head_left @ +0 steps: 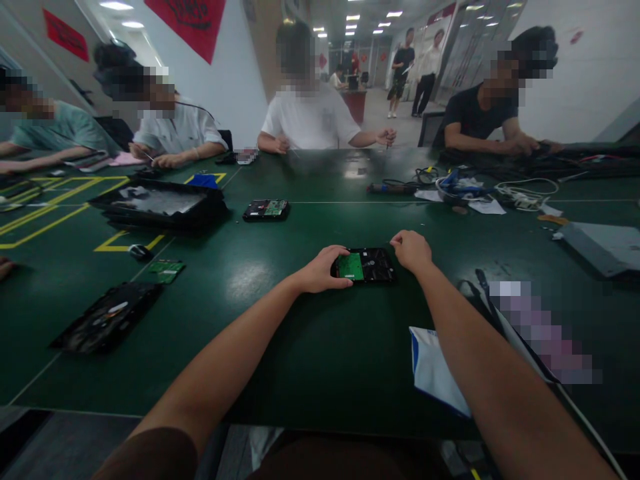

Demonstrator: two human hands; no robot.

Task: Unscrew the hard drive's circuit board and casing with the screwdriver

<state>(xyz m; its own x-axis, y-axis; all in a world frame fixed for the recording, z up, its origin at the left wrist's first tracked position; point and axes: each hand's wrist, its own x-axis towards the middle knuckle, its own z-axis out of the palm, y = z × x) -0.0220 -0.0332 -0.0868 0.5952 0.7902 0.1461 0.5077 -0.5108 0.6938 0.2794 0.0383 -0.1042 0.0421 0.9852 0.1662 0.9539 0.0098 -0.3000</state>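
A black hard drive (373,265) with a green circuit board on its left part lies flat on the dark green table (280,320) in front of me. My left hand (325,269) grips its left end, thumb along the near edge and fingers curled over the far edge. My right hand (411,250) rests at the drive's right far corner with its fingers curled inward; what they hold, if anything, is hidden.
Another hard drive (267,210) lies farther back, beside black trays (160,205). A loose green board (167,268) and an opened drive (107,323) lie at the left. A white and blue bag (437,370) lies at the near right, tools and cables (465,187) at the far right. Several people sit around the table.
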